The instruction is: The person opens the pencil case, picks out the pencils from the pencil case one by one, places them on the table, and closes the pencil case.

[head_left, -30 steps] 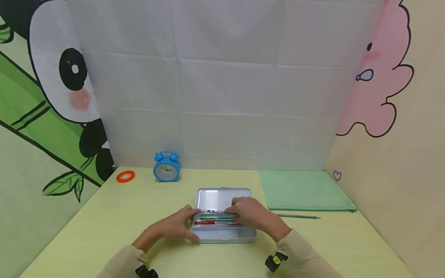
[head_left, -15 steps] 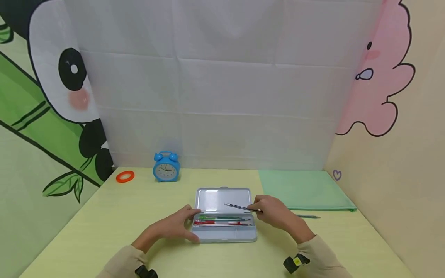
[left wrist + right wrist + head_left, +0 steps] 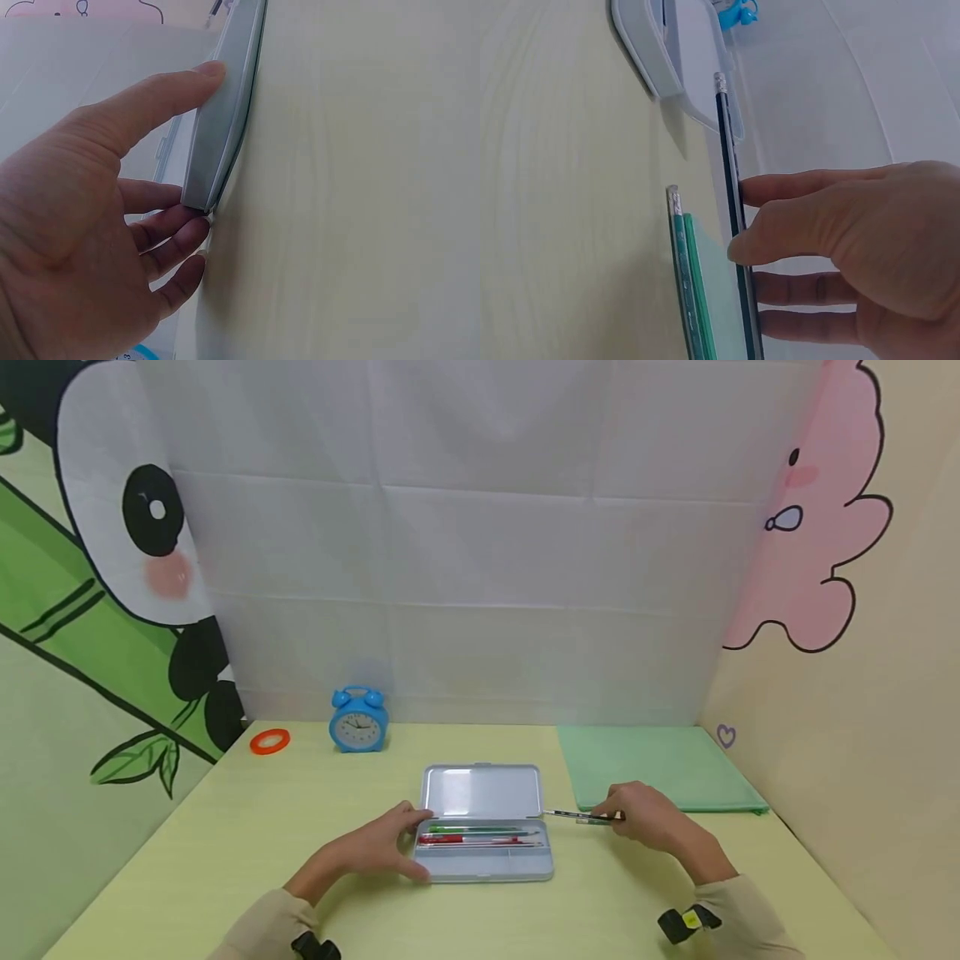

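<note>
An opened grey pencil case point(image 3: 468, 865) lies in the middle of the table, its lid folded back. Inside it are a green pencil point(image 3: 472, 830) and a red pen point(image 3: 450, 839), with other slim items. My left hand point(image 3: 373, 845) holds the case's left end, thumb at the front side and fingers at the end, as the left wrist view shows. To the right of the case, my right hand point(image 3: 652, 817) pinches a dark pencil point(image 3: 731, 172) between thumb and fingers, above the table. A second, teal pencil point(image 3: 684, 262) lies under it on the table, largely hidden in the head view.
A green flat folder point(image 3: 652, 768) lies at the back right. Towards the back left stand a blue alarm clock point(image 3: 358, 727) and an orange ring point(image 3: 270, 742). A white cloth point(image 3: 480, 552) hangs along the table's far edge.
My right hand has lifted the dark pencil out of the case and carried it right, over the teal pencil by the folder. My left hand has stayed at the case.
</note>
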`<state>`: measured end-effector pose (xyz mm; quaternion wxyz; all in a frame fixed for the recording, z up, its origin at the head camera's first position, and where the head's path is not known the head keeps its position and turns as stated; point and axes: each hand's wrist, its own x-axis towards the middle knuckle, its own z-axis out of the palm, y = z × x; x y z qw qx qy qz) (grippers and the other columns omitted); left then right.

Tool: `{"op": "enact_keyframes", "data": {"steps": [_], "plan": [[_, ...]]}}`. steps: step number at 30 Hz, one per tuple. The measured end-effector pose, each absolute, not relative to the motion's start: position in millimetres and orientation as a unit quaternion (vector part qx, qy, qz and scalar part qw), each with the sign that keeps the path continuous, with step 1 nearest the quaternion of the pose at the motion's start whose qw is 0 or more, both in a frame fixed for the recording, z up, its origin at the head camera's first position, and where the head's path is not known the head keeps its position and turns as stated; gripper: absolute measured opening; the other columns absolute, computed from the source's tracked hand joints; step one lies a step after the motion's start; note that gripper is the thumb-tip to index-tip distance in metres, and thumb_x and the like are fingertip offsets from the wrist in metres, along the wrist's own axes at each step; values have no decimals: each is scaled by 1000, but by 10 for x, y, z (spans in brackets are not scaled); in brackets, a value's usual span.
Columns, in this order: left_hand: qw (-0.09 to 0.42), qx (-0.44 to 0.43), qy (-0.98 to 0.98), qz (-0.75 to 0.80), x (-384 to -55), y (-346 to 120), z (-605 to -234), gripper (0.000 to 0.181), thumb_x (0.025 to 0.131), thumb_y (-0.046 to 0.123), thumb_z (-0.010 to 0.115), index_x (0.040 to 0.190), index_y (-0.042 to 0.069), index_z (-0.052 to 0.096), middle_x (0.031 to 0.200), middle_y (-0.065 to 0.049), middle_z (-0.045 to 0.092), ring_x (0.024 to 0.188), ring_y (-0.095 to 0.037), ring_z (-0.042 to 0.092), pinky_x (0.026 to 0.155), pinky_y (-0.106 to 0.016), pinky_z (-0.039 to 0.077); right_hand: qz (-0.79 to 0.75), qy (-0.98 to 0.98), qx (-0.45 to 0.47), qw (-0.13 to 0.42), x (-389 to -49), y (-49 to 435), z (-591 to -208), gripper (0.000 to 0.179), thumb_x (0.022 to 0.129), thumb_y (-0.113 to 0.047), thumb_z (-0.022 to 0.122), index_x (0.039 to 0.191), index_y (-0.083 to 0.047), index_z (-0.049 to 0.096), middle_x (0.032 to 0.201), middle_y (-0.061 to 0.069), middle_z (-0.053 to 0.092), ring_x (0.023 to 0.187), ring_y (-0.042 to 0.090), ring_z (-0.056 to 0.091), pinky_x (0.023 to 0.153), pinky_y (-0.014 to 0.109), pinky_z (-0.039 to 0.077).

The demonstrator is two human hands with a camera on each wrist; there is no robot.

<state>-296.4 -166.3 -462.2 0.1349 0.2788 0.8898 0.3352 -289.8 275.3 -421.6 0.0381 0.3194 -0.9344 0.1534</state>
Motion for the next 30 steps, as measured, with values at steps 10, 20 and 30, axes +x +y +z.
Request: {"op": "enact_keyframes", "data": {"steps": [10, 20, 30], "plan": [[143, 272, 890, 337, -2963, -1656, -4670, 88, 77, 39, 87, 146, 1, 47, 115, -2, 47, 114, -23, 45, 97, -47, 42, 183, -939, 292, -15, -2894, 3072, -4213, 33, 78, 12, 64, 99, -7, 80, 83, -2, 70, 69, 6, 54, 57, 26, 45], [144, 275, 888, 339, -2958, -1647, -4654, 89, 77, 39, 87, 146, 0, 46, 116, -3, 46, 114, -23, 44, 97, -46, 43, 187, -945, 264, -38, -2931, 3187, -4289, 30, 77, 14, 67, 94, -7, 81, 80, -4, 68, 68, 7, 51, 58, 26, 45], [134, 282, 889, 334, -2964, -1655, -4616, 88, 77, 38, 87, 146, 0, 47, 114, -3, 46, 113, -23, 43, 93, -42, 42, 179, -951, 250, -43, -2977, 3201, -4315, 38, 72, 18, 66, 93, -9, 82, 89, 2, 74, 75, 9, 57, 62, 28, 47]]}}
